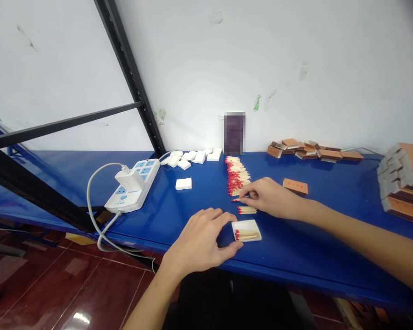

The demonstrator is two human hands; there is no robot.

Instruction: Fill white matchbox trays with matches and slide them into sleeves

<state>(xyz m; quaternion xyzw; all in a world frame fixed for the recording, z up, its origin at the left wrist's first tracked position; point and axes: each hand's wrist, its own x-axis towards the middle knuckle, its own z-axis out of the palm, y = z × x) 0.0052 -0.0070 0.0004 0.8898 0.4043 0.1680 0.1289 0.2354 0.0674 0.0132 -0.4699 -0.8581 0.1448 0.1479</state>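
My right hand (261,197) pinches a match (236,200) between thumb and fingertips, its red head pointing left. Just beyond lies a long pile of red-headed matches (239,176). A short row of matches (247,210) rests below that hand. My left hand (206,238) curves around the left end of a white matchbox tray (249,224), thumb at the near corner and index finger at the far one. Several matches (247,235) lie inside the tray along its near side, heads to the left.
White trays (199,157) cluster by the wall; one white tray (183,184) sits apart. Orange matchbox sleeves (320,152) lie at back right, a single sleeve (295,186) nearer, a stack of matchboxes (406,183) far right. A power strip (134,197) and black shelf post (134,68) stand left.
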